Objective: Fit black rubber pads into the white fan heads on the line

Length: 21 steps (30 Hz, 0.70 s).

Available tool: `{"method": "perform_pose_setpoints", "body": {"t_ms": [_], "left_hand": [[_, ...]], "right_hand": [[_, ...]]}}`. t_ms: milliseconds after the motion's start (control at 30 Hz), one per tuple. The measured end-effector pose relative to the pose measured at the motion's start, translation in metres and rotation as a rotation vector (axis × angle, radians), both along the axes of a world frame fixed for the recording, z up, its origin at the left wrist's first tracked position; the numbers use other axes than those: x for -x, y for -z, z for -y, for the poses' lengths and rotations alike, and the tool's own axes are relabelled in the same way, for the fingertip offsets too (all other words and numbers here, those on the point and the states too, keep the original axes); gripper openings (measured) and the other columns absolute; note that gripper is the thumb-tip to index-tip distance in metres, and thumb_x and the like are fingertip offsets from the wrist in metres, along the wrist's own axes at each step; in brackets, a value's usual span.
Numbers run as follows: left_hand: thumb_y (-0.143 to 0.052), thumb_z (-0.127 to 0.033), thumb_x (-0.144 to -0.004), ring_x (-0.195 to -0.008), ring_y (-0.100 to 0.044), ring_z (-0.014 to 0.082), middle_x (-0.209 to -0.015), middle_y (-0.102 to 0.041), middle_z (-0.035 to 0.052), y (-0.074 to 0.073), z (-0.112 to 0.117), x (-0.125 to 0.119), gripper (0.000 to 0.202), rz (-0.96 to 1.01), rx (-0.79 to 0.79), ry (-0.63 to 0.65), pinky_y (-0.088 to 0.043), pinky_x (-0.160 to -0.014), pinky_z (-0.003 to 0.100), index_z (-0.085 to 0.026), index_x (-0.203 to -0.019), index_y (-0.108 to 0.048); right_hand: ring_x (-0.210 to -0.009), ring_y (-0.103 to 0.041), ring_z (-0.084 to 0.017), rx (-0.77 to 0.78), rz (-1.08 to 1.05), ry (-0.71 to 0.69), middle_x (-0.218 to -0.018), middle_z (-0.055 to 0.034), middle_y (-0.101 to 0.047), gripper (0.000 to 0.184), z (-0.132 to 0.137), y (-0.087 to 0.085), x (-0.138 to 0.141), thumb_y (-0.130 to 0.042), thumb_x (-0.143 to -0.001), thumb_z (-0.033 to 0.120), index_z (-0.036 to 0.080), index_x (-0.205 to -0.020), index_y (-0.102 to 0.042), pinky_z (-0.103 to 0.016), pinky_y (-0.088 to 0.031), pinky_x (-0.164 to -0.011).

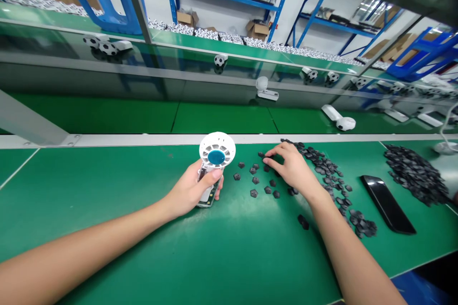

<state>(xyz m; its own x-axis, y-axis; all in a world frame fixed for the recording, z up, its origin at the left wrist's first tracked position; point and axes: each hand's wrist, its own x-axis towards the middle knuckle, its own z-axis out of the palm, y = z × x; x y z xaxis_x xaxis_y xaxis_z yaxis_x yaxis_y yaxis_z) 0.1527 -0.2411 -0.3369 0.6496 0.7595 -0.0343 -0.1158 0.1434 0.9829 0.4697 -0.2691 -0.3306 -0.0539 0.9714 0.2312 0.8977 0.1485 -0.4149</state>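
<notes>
— Firmly, the left hand (191, 190) is closed round the handle of the white round plastic fan with blue hub (217, 152), upright over the green mat (107, 190).
— And the right hand (291, 167)?
— Fingertips down among the small black hexagonal pieces (255, 180); pinched or not, I cannot tell. Better to lift one only.

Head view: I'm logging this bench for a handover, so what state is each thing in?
fan, upright, round white grille facing the camera.
left hand, closed round the fan's handle.
loose black pieces, scattered singly on the green table.
right hand, palm down, fingers on the loose black pieces; grip unclear.
black pile, heaped at the right.
phone, flat, screen dark.
</notes>
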Motion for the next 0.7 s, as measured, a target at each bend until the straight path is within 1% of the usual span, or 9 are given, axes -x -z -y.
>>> {"method": "perform_pose_setpoints", "body": {"t_ms": [100,200,333,400,467,533,633,700], "left_hand": [[-0.064,-0.057,-0.097,-0.064,-0.065,0.0145,-0.081,-0.063,0.0015,-0.001,0.000,0.000,0.043,-0.003,0.002,-0.003,-0.057,-0.060,0.029,-0.016,-0.104,-0.054],[-0.064,-0.056,-0.097,-0.065,-0.065,0.0144,-0.081,-0.063,0.0010,0.000,0.001,0.000,0.042,0.005,0.011,-0.003,-0.058,-0.061,0.029,-0.016,-0.104,-0.054],[-0.064,-0.055,-0.098,-0.064,-0.064,0.0143,-0.081,-0.062,0.0009,0.001,0.000,0.000,0.041,0.012,0.010,-0.005,-0.059,-0.061,0.030,-0.016,-0.105,-0.055],[-0.064,-0.055,-0.098,-0.064,-0.064,0.0143,-0.081,-0.062,0.0009,0.001,0.000,0.000,0.041,0.014,0.005,-0.010,-0.059,-0.061,0.030,-0.016,-0.105,-0.055],[-0.065,-0.055,-0.097,-0.064,-0.064,0.0143,-0.081,-0.062,0.0009,0.000,0.000,-0.001,0.041,0.013,0.003,-0.011,-0.059,-0.061,0.030,-0.016,-0.105,-0.055],[-0.065,-0.055,-0.097,-0.064,-0.064,0.0142,-0.080,-0.062,0.0007,-0.001,0.001,-0.001,0.041,0.012,0.003,-0.009,-0.059,-0.061,0.030,-0.015,-0.104,-0.056],[-0.065,-0.055,-0.097,-0.064,-0.065,0.0142,-0.080,-0.063,0.0009,-0.001,0.000,0.000,0.041,0.008,0.005,-0.008,-0.059,-0.061,0.030,-0.016,-0.104,-0.056],[-0.064,-0.055,-0.097,-0.063,-0.065,0.0141,-0.081,-0.063,0.0013,0.000,0.000,0.000,0.040,0.004,0.006,-0.006,-0.059,-0.061,0.030,-0.016,-0.102,-0.055]], "right_hand": [[-0.102,-0.061,-0.028,-0.012,-0.030,-0.018,-0.099,-0.0062,-0.070,0.007,0.000,0.000,0.003,-0.072,-0.095,0.030,0.023,-0.095,-0.074,-0.042,-0.050,-0.093],[-0.095,-0.062,-0.025,-0.033,-0.066,-0.032,-0.093,-0.0043,-0.072,0.004,-0.001,0.002,0.013,-0.073,-0.094,0.026,0.022,-0.092,-0.072,-0.038,-0.051,-0.085],[-0.088,-0.063,-0.024,-0.104,-0.074,-0.011,-0.088,-0.0048,-0.072,0.005,-0.006,0.004,0.032,-0.073,-0.094,0.026,0.021,-0.092,-0.072,-0.037,-0.051,-0.081],[-0.087,-0.065,-0.024,-0.092,-0.094,-0.035,-0.088,-0.0047,-0.074,0.009,-0.006,0.003,0.036,-0.071,-0.096,0.029,0.022,-0.092,-0.075,-0.037,-0.051,-0.081],[-0.087,-0.067,-0.023,-0.059,-0.156,-0.044,-0.092,-0.0044,-0.076,0.016,-0.005,-0.001,0.031,-0.066,-0.100,0.034,0.023,-0.095,-0.077,-0.036,-0.051,-0.080],[-0.085,-0.069,-0.022,-0.049,-0.198,-0.004,-0.095,-0.0044,-0.077,0.022,-0.002,-0.004,0.019,-0.061,-0.103,0.037,0.023,-0.097,-0.078,-0.035,-0.051,-0.078],[-0.084,-0.069,-0.023,-0.050,-0.141,0.072,-0.098,-0.0053,-0.077,0.023,0.002,-0.007,-0.006,-0.062,-0.102,0.038,0.023,-0.101,-0.079,-0.037,-0.052,-0.079],[-0.091,-0.069,-0.026,-0.022,-0.079,0.082,-0.105,-0.0070,-0.076,0.023,0.002,-0.005,-0.018,-0.064,-0.100,0.038,0.023,-0.109,-0.080,-0.039,-0.053,-0.085]]}}
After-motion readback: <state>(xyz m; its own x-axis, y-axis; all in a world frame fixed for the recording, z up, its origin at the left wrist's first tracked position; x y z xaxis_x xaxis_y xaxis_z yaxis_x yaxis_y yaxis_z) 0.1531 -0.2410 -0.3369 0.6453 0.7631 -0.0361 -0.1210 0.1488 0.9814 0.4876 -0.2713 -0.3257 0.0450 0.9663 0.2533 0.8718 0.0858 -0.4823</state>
